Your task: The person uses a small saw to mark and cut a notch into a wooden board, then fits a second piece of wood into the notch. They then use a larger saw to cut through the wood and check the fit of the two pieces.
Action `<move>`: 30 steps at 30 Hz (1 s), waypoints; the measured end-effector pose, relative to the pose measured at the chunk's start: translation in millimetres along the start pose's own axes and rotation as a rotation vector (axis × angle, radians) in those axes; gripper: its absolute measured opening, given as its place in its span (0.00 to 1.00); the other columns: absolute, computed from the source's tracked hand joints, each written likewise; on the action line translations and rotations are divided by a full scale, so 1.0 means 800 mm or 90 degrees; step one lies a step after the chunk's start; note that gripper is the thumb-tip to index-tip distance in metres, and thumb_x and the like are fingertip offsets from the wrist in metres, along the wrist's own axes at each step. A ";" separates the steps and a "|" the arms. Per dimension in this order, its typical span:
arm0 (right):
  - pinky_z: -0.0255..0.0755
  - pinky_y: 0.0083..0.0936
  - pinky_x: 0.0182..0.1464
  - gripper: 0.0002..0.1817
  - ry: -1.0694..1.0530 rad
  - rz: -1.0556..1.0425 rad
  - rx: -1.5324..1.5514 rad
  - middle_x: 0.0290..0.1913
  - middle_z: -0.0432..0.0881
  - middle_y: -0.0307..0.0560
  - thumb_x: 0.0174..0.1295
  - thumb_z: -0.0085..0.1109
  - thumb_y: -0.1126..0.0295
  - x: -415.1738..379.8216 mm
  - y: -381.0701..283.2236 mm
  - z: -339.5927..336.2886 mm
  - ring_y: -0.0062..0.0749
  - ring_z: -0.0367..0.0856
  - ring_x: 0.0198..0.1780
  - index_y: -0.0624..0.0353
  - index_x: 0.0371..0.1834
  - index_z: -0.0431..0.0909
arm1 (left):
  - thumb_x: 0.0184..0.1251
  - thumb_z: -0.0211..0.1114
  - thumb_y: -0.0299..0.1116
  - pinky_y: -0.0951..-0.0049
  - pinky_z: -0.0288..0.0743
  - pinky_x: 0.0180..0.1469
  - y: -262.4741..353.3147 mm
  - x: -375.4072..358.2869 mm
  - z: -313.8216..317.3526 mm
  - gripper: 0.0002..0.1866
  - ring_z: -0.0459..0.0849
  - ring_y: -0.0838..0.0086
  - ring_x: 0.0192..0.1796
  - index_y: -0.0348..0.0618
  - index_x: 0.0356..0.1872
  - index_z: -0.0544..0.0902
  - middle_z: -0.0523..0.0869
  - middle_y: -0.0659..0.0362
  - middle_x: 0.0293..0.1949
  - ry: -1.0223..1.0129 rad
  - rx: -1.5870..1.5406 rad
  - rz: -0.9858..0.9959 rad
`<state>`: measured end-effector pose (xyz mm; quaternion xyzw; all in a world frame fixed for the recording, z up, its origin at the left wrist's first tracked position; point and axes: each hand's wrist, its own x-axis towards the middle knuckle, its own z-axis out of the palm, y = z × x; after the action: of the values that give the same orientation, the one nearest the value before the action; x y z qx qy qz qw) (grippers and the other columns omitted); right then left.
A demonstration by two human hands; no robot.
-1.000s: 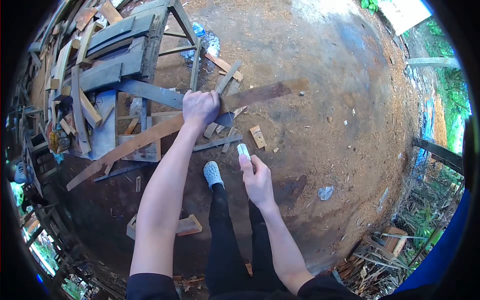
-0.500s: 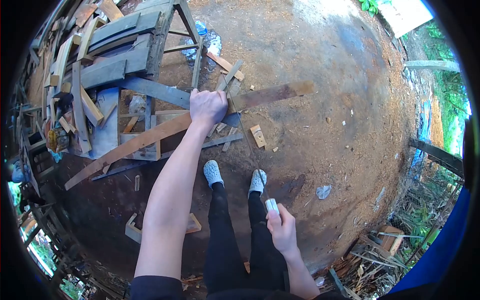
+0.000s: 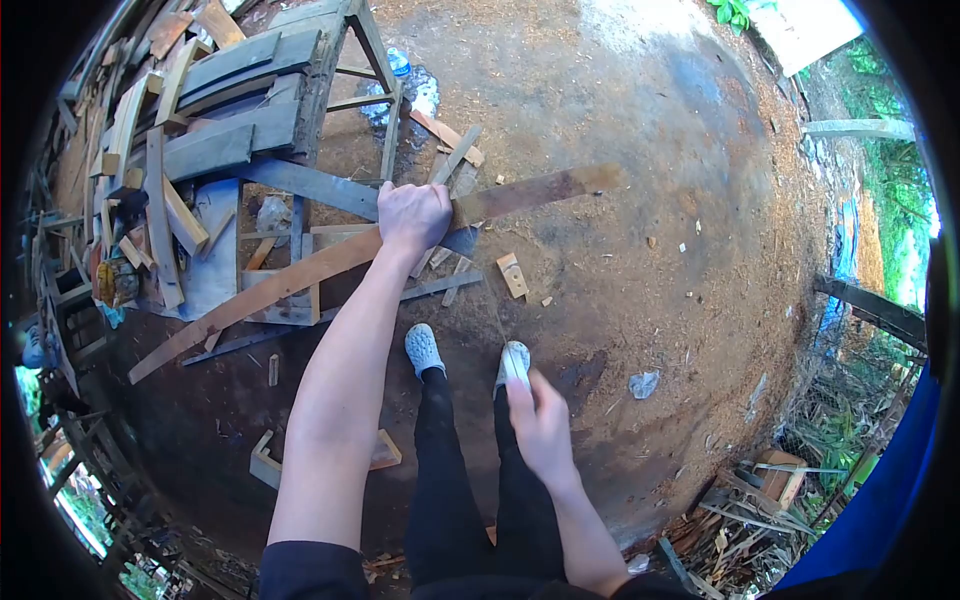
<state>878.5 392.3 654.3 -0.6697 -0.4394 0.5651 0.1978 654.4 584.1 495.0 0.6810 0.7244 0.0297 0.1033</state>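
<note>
A long brown plank (image 3: 290, 272) runs slantwise across the view, over a blue-grey board (image 3: 310, 187). My left hand (image 3: 415, 215) is closed around the brown plank and presses it down where the two boards cross. In my right hand (image 3: 540, 420) is the pale handle of what looks like a handsaw (image 3: 516, 362). Its thin blade is seen edge-on and smeared by motion, pointing up toward the plank just right of my left hand. Whether its teeth touch the wood cannot be made out.
A wooden trestle (image 3: 375, 100) and stacked boards (image 3: 230, 110) stand at upper left. A wood block (image 3: 512, 275) and offcuts lie near my feet in pale clogs (image 3: 423, 350). Scrap wood (image 3: 740, 530) is heaped at lower right. A plastic bottle (image 3: 399, 62) is by the trestle.
My right hand has moved up and slightly left with the saw, toward the plank. The left hand and the plank have hardly moved.
</note>
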 end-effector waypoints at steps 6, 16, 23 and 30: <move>0.67 0.31 0.30 0.22 -0.066 0.114 -0.047 0.21 0.73 0.44 0.77 0.57 0.55 -0.064 -0.026 -0.056 0.21 0.71 0.27 0.66 0.35 0.75 | 0.74 0.46 0.38 0.57 0.71 0.45 0.000 -0.007 0.001 0.27 0.88 0.56 0.28 0.45 0.17 0.88 0.88 0.47 0.22 0.016 -0.003 0.025; 0.66 0.30 0.31 0.29 0.042 0.040 -0.067 0.20 0.71 0.46 0.78 0.55 0.49 0.108 -0.017 0.049 0.24 0.69 0.27 0.68 0.31 0.76 | 0.73 0.48 0.36 0.57 0.71 0.43 -0.002 0.000 0.013 0.23 0.88 0.57 0.26 0.45 0.19 0.86 0.88 0.49 0.22 0.037 0.020 0.042; 0.71 0.35 0.31 0.24 -0.035 0.077 0.003 0.22 0.78 0.55 0.76 0.58 0.52 -0.062 -0.014 -0.045 0.36 0.82 0.27 0.67 0.36 0.77 | 0.73 0.46 0.38 0.57 0.71 0.44 0.000 -0.001 0.004 0.27 0.88 0.56 0.26 0.44 0.17 0.89 0.88 0.48 0.22 0.023 0.000 -0.003; 0.64 0.37 0.29 0.27 -0.017 0.041 0.025 0.19 0.70 0.53 0.79 0.55 0.52 0.027 0.003 -0.007 0.30 0.68 0.23 0.68 0.29 0.73 | 0.74 0.46 0.39 0.56 0.72 0.44 -0.008 -0.003 0.021 0.27 0.88 0.54 0.28 0.44 0.17 0.88 0.88 0.47 0.23 0.069 0.019 0.066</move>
<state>883.8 409.6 641.6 -0.6716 -0.4090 0.5890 0.1867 651.0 579.7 478.0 0.7162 0.6933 0.0614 0.0520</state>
